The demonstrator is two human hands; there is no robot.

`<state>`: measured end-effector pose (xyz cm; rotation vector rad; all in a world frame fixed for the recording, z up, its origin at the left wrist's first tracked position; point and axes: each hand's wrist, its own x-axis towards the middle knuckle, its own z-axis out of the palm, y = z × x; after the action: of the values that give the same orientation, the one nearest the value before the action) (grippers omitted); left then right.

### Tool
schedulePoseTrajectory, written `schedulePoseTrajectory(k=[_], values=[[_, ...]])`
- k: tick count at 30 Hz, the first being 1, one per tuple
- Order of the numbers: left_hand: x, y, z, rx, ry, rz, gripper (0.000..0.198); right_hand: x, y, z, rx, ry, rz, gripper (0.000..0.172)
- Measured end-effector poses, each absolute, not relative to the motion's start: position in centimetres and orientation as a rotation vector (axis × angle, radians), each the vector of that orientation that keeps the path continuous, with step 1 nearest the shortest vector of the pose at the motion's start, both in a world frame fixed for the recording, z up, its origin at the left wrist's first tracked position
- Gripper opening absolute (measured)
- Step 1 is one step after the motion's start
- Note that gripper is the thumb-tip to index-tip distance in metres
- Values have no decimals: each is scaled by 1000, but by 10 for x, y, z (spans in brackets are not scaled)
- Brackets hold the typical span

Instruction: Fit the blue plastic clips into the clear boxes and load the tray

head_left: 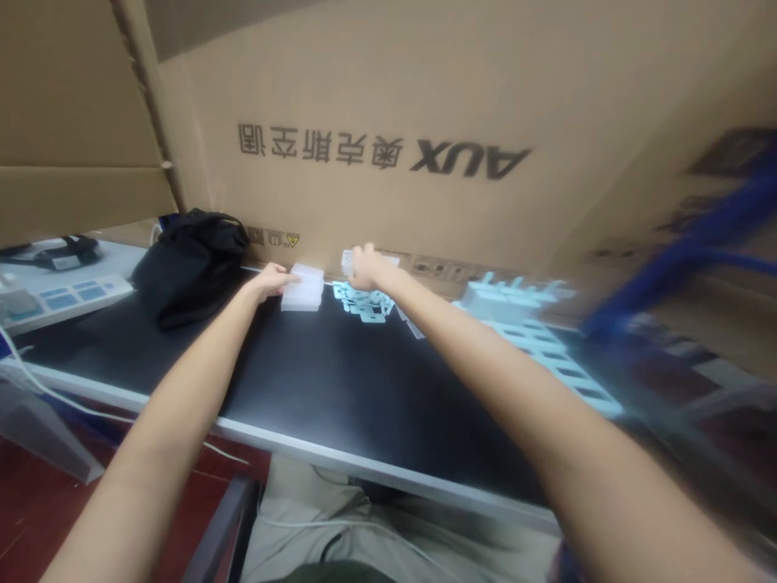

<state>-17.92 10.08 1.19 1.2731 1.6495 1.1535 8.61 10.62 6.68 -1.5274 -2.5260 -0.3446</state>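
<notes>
Head view on my feed, reading from the left: a black strap (68, 253) lies behind a white box with blue panels (73, 298), and beside them a black bag (189, 271) slumps against the cardboard. Next comes my left hand (270, 282), its fingers reaching onto the left side of a translucent white case (303, 288), which sits near the far edge of the black tabletop (340, 389); I can't tell whether they pinch it or only rest there. Just right of the case I have a loose heap of pale blue plates (367, 304). Over its back edge is my right hand (367, 267), fingers curled downward beside a small white piece (348, 261); the fingertips are hidden, so I can't tell what they grip. Thin white strips (413, 325) lie right of the heap, and farther right, beyond my forearm, stands a pale blue rack (507, 300) behind a slotted panel (562, 364).
</notes>
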Motion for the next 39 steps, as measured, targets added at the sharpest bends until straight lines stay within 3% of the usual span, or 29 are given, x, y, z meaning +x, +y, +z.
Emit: schedulePoseTrajectory(k=[4,14,17,23,31,35,39], values=[[-176,97,14,1211,1569,1167,51,42,115,74,-1394,-2566,-336,63],[-177,96,10,1101,1571,1204,70,2,139,45,-1235,-2530,-176,39],[-177,96,9,1123,1515,1203,65,1,139,37,-1211,-2509,-202,32],[-179,93,7,1153,1510,1191,54,16,127,47,-1228,-2371,-224,46],[-181,90,11,1161,1451,1226,34,215,85,83,-1456,-1878,-533,48],[-185,94,11,1097,1535,1330,29,335,57,55,-1824,-1287,-408,46],[-189,99,5,1048,1638,1519,19,387,46,15,-2012,-1237,-208,44]])
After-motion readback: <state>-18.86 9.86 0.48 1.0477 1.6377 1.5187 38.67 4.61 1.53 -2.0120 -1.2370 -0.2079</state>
